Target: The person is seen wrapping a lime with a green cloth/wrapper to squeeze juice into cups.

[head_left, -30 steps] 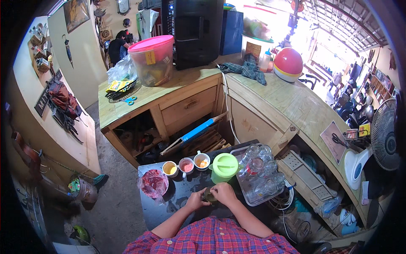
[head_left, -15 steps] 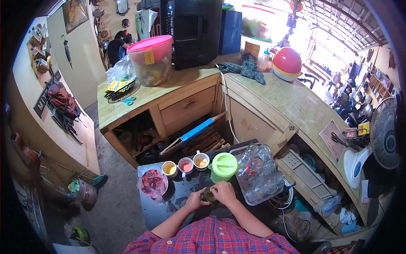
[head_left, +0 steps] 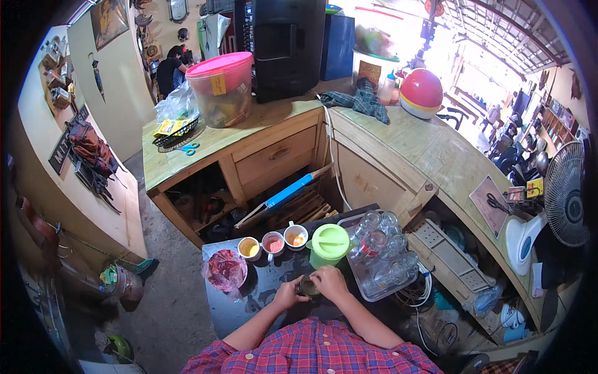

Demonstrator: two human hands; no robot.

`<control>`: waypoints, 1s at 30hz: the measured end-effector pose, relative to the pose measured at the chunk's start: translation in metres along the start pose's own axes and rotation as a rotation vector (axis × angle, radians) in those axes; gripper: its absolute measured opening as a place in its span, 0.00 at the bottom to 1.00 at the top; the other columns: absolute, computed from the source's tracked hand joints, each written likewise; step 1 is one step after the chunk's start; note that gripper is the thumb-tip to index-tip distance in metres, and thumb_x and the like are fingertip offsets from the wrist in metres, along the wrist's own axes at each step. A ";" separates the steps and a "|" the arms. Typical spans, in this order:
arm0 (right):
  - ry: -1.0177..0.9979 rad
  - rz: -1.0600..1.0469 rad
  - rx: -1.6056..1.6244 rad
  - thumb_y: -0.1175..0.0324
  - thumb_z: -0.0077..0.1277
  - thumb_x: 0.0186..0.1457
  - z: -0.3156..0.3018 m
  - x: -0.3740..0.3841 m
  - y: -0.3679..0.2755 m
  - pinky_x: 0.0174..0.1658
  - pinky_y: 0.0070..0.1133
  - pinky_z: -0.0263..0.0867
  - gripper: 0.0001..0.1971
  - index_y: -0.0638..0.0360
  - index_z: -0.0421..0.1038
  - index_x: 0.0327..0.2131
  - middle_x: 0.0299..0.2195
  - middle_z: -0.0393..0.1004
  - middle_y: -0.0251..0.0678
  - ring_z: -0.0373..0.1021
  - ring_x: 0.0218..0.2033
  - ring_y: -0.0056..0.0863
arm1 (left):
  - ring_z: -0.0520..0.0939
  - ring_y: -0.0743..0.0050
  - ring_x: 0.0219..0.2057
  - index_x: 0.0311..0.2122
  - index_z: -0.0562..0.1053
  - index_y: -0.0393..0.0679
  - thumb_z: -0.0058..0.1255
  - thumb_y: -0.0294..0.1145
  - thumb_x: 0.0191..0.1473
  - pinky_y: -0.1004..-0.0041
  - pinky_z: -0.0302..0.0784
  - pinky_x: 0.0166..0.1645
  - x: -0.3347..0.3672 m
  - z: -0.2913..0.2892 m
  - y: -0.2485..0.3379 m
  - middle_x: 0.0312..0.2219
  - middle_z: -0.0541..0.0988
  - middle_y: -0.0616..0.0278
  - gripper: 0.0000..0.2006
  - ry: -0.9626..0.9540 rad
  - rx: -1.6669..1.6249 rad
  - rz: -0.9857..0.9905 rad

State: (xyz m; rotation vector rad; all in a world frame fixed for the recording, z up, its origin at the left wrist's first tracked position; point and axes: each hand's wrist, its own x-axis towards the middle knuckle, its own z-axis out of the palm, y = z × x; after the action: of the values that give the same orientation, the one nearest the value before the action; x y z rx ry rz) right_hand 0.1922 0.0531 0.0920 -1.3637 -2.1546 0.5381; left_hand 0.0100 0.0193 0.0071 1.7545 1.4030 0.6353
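Observation:
Between my two hands, low over the dark table (head_left: 230, 315), is a small round glass (head_left: 309, 287) with an olive tint; its contents are hard to make out. My left hand (head_left: 289, 295) grips its left side. The fingers of my right hand (head_left: 329, 282) close on its rim from the right. Just beyond stands a pitcher with a light green lid (head_left: 330, 242). Left of that is a row of white cups: one with orange and white contents (head_left: 296, 236), one with pink (head_left: 273, 244), one with yellow (head_left: 249, 249).
A clear tray (head_left: 381, 294) of several upturned glasses (head_left: 374, 242) sits at the right. At the table's left is a plastic-lined bowl (head_left: 227, 270) with red contents. Wooden counters (head_left: 398, 140) wrap round behind, holding a pink-lidded tub (head_left: 221, 90). Cables (head_left: 423, 293) hang by the tray.
The glass has tipped slightly, so more of its round mouth shows between my hands. Both hands stay in nearly the same place.

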 end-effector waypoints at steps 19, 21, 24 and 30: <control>-0.088 0.073 -0.279 0.65 0.55 0.46 -0.007 0.002 -0.013 0.37 0.33 0.68 0.08 0.58 0.78 0.25 0.24 0.75 0.43 0.72 0.29 0.41 | 0.81 0.51 0.37 0.57 0.66 0.46 0.70 0.39 0.32 0.63 0.76 0.41 -0.002 -0.007 0.009 0.34 0.79 0.44 0.42 -0.050 -0.060 -0.062; -0.146 0.132 0.026 0.65 0.56 0.46 -0.002 0.001 -0.004 0.37 0.33 0.68 0.07 0.58 0.78 0.25 0.24 0.75 0.43 0.72 0.30 0.41 | 0.82 0.51 0.36 0.57 0.66 0.45 0.70 0.39 0.32 0.63 0.76 0.40 -0.002 -0.005 0.006 0.34 0.79 0.44 0.42 -0.036 -0.051 -0.044; 0.031 -0.005 -0.060 0.66 0.56 0.45 -0.002 0.002 -0.006 0.37 0.34 0.68 0.07 0.59 0.78 0.25 0.23 0.75 0.44 0.72 0.29 0.42 | 0.82 0.52 0.35 0.57 0.66 0.44 0.70 0.39 0.32 0.63 0.76 0.39 -0.001 -0.008 0.011 0.33 0.79 0.44 0.42 -0.046 -0.043 -0.066; -0.003 -0.011 -0.027 0.66 0.55 0.46 -0.005 0.003 -0.007 0.37 0.34 0.68 0.07 0.58 0.78 0.24 0.24 0.75 0.44 0.72 0.30 0.41 | 0.82 0.52 0.34 0.56 0.66 0.42 0.70 0.38 0.32 0.64 0.76 0.39 -0.002 -0.011 0.016 0.32 0.79 0.44 0.42 -0.067 -0.070 -0.084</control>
State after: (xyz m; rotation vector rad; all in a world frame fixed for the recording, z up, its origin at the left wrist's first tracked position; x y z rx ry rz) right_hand 0.1895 0.0530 0.1010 -1.3653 -2.1779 0.5095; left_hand 0.0104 0.0189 0.0269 1.6386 1.3844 0.5686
